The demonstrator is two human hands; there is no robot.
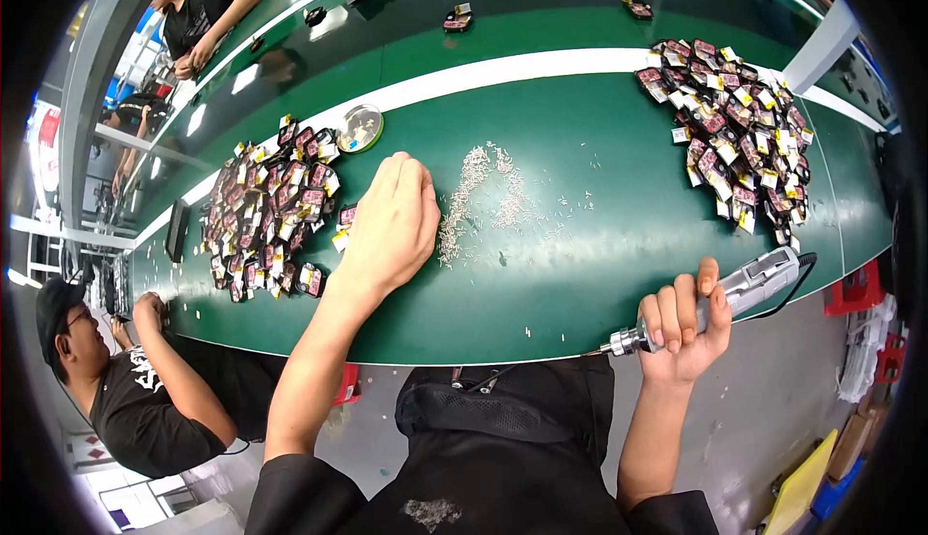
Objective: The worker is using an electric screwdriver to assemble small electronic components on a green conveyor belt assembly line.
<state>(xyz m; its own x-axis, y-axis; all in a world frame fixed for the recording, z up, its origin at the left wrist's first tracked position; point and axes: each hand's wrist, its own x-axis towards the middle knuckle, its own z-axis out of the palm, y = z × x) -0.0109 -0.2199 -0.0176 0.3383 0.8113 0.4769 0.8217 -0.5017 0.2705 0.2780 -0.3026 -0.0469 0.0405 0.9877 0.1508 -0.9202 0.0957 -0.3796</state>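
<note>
My right hand is wrapped round a grey electric screwdriver at the table's front edge, its bit pointing left. My left hand is over the green table, fingers bent and pressed together; whatever they hold is hidden. Just right of it lies a loose scatter of tiny silvery screws. One small black part with a pink and white label shows partly behind my left hand. A heap of similar parts lies to the left, and another heap at the far right.
A round shallow dish stands beyond my left hand. Behind a white strip, a dark green conveyor belt carries spaced-out parts. One person works at the left; another is across the belt. A black cable trails from the screwdriver.
</note>
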